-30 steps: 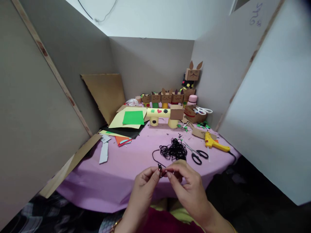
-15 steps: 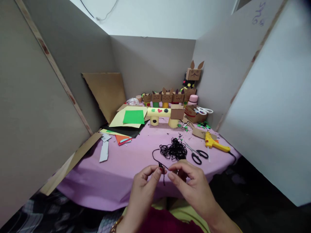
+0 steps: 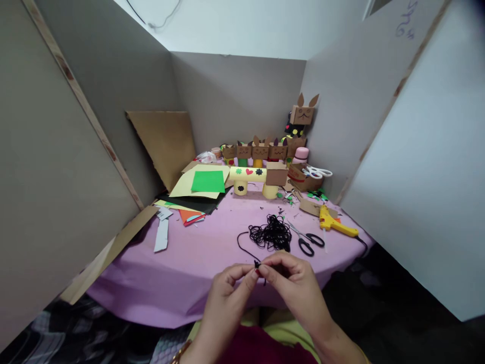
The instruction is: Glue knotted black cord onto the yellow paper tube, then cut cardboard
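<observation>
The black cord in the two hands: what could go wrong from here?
The left hand and right hand pinch a small cord bunch, which might slip loose. The black cord pile lies tangled, so pulling could knot it. The black-handled scissors lie beside it and might catch a loop.

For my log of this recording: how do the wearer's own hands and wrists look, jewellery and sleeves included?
Both hands are ungloved. The left hand shows a red thumbnail and a gold-toned bracelet at the wrist. By the right hand, a thin yellowish edge shows at the forearm, too little to identify.
</observation>
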The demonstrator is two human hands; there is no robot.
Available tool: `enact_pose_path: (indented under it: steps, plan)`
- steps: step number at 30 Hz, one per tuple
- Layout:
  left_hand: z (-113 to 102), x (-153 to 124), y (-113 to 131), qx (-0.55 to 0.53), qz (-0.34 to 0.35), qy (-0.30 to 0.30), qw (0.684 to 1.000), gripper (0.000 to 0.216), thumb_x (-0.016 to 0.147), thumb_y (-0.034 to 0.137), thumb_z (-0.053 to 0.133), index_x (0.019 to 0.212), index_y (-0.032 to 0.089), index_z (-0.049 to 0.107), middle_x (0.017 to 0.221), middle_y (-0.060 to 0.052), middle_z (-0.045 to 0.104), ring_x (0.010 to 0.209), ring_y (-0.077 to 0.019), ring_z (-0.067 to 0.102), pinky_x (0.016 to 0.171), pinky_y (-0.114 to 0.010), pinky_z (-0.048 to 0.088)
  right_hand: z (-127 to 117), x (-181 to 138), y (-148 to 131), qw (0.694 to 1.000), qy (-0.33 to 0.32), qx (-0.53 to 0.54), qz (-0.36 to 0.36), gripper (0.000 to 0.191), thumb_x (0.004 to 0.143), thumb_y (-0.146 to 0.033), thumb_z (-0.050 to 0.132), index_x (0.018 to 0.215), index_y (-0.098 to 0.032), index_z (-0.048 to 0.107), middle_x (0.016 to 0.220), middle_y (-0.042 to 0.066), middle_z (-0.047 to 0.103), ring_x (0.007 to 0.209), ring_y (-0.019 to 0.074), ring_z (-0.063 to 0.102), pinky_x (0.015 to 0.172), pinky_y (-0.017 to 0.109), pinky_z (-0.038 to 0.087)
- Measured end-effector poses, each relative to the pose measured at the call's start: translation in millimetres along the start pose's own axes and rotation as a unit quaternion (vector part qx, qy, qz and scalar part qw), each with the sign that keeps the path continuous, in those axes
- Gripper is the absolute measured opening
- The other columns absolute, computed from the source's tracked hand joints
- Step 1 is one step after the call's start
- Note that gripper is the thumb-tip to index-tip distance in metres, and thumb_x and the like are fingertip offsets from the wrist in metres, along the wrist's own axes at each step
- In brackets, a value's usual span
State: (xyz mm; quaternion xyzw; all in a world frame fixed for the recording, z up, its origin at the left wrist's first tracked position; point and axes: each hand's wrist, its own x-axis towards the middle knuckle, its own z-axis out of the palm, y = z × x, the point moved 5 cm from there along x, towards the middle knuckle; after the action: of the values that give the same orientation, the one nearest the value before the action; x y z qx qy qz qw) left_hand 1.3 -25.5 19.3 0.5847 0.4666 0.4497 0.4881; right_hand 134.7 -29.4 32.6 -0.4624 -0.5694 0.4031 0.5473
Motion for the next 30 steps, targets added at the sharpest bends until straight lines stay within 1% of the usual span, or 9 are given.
enact_pose_path:
  steps: [4,9,12,15,18,21,25,30]
  plan:
    - [3.4,0.4,-7.2,-0.086,-0.048,-0.038,0.994,0.019,0.074,0.035,0.062,0.071,0.019,0.072,0.067,0.000,0.068,0.070,-0.0156,0.056,0.068,-0.024,0.042,1.4,0.0,10.3,0.996,0.004,0.082,0.022,0.007,0.069,-0.026,0.071,0.066,-0.020,0.069,0.061,-0.002,0.062,0.060,0.0124,0.054,0.057,0.024,0.041]
    - [5.0,1.2,-10.8,-0.116,-0.079,-0.050,0.989,0.019,0.071,0.036,0.066,0.068,0.018,0.072,0.064,0.001,0.066,0.066,-0.0130,0.052,0.066,-0.022,0.039,5.3,-0.1,18.8,0.983,-0.010,0.176,0.052,0.006,0.066,-0.024,0.075,0.063,-0.022,0.070,0.057,-0.005,0.061,0.057,0.0082,0.052,0.057,0.019,0.041]
    - [5.1,1.9,-11.5,-0.122,-0.092,-0.047,0.987,0.021,0.068,0.036,0.068,0.061,0.016,0.069,0.059,0.002,0.060,0.061,-0.0109,0.047,0.061,-0.021,0.036,10.2,-0.4,22.2,0.962,-0.023,0.256,0.089,0.009,0.063,-0.024,0.078,0.061,-0.021,0.070,0.055,-0.005,0.061,0.055,0.0075,0.054,0.056,0.019,0.042]
    - [5.4,2.1,-11.3,-0.124,-0.096,-0.053,0.986,0.022,0.067,0.036,0.068,0.059,0.015,0.067,0.057,0.003,0.058,0.059,-0.0106,0.045,0.060,-0.021,0.035,14.6,-2.6,27.8,0.935,-0.037,0.316,0.155,0.014,0.057,-0.024,0.082,0.066,-0.021,0.071,0.057,-0.005,0.064,0.052,0.0069,0.055,0.054,0.018,0.043]
    - [6.1,1.1,-10.2,-0.124,-0.098,-0.064,0.985,0.022,0.068,0.036,0.068,0.062,0.015,0.067,0.058,0.003,0.058,0.060,-0.0107,0.046,0.060,-0.022,0.036,16.3,-5.8,33.7,0.915,-0.063,0.329,0.223,0.026,0.054,-0.025,0.084,0.077,-0.020,0.072,0.061,-0.004,0.066,0.053,0.0061,0.056,0.051,0.016,0.042]
    - [7.2,-0.4,-8.2,-0.130,-0.106,-0.074,0.983,0.021,0.067,0.035,0.069,0.061,0.015,0.068,0.059,0.002,0.059,0.060,-0.0107,0.048,0.061,-0.022,0.037,16.9,-7.2,36.2,0.899,-0.101,0.336,0.262,0.028,0.054,-0.027,0.084,0.079,-0.019,0.073,0.061,-0.002,0.068,0.051,0.0059,0.057,0.049,0.015,0.041]
    - [9.6,-1.2,-3.8,-0.153,-0.118,-0.085,0.977,0.022,0.066,0.034,0.070,0.056,0.015,0.067,0.057,0.001,0.061,0.060,-0.0108,0.050,0.062,-0.021,0.039,15.7,-5.6,36.1,0.891,-0.111,0.349,0.267,0.024,0.053,-0.025,0.084,0.073,-0.018,0.073,0.059,-0.001,0.068,0.049,0.0060,0.058,0.048,0.015,0.044]
    - [11.6,-1.9,-1.2,-0.167,-0.129,-0.091,0.973,0.023,0.067,0.034,0.069,0.056,0.015,0.068,0.056,0.001,0.063,0.058,-0.0103,0.052,0.060,-0.020,0.040,18.5,-5.8,36.4,0.886,-0.088,0.373,0.261,0.020,0.052,-0.022,0.085,0.065,-0.017,0.071,0.053,-0.003,0.066,0.045,0.0056,0.056,0.045,0.014,0.042]
